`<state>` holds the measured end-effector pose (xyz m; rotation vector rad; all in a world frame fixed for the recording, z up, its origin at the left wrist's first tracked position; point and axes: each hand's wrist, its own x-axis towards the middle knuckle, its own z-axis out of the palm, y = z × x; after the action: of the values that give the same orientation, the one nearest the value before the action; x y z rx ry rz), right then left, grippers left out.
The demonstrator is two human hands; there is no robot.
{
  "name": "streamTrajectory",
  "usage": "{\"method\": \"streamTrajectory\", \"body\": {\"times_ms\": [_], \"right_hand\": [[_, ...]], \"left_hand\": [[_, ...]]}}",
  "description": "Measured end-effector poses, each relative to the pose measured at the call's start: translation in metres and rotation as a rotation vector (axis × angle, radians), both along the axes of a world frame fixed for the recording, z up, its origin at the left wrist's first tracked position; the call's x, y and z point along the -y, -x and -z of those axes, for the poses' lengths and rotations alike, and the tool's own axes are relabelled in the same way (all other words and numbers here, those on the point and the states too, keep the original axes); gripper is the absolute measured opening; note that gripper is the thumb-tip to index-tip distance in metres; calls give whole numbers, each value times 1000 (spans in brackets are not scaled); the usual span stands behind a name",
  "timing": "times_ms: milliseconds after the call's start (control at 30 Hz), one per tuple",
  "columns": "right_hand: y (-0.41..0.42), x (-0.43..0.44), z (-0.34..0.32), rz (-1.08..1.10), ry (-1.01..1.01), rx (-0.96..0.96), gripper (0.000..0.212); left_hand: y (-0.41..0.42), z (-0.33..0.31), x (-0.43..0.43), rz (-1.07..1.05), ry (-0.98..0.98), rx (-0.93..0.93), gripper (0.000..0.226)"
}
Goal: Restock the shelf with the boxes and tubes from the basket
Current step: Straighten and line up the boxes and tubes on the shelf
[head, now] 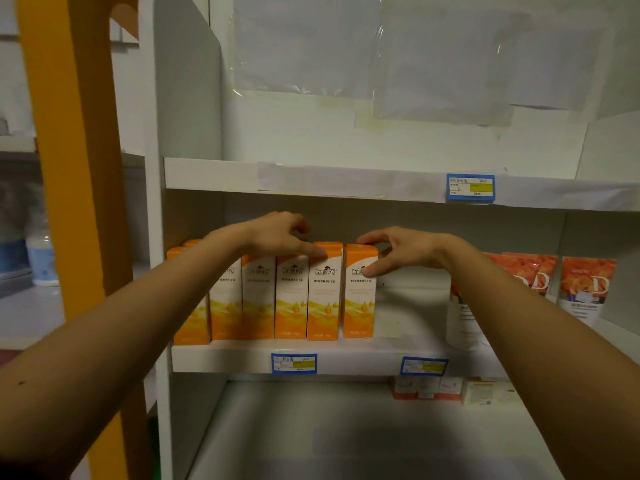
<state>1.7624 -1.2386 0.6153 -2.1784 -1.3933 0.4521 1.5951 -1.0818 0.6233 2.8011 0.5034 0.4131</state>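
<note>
Several tall orange-and-white boxes (291, 299) stand upright in a row on the middle shelf (346, 358) of a white rack. My left hand (280, 235) rests on the tops of the boxes near the row's right end, fingers spread. My right hand (398, 249) grips the top of the rightmost box (358, 306), thumb on its front face and fingers over its top edge. Orange-and-white tubes (585, 289) stand at the right of the same shelf. The basket is out of view.
The upper shelf (346, 178) carries a blue price tag (470, 188) and plastic-covered paper on the back wall. Small boxes (426, 388) sit at the back right of the lower shelf. An orange post (69, 202) stands to the left of the rack.
</note>
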Motion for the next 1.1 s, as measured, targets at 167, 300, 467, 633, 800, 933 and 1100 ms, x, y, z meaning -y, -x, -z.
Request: {"method": "streamTrajectory", "body": {"times_ms": [167, 300, 467, 633, 800, 933, 1100], "right_hand": [[1, -3, -2, 23, 28, -83, 70], [0, -4, 5, 42, 2, -146, 72], [1, -6, 20, 30, -95, -200, 69], [2, -7, 19, 10, -105, -203, 67], [7, -8, 23, 31, -127, -191, 76], [13, -9, 28, 36, -138, -154, 81], [19, -14, 38, 36, -135, -221, 103]], "left_hand": [[2, -1, -1, 21, 50, -112, 76], [-6, 2, 5, 36, 101, -149, 83], [-14, -4, 10, 67, 71, -215, 67], [-15, -8, 7, 39, 40, -224, 67], [-15, -7, 6, 36, 0, -218, 68], [-13, -5, 6, 44, 5, -206, 66], [-11, -3, 3, 61, 31, -207, 66]]}}
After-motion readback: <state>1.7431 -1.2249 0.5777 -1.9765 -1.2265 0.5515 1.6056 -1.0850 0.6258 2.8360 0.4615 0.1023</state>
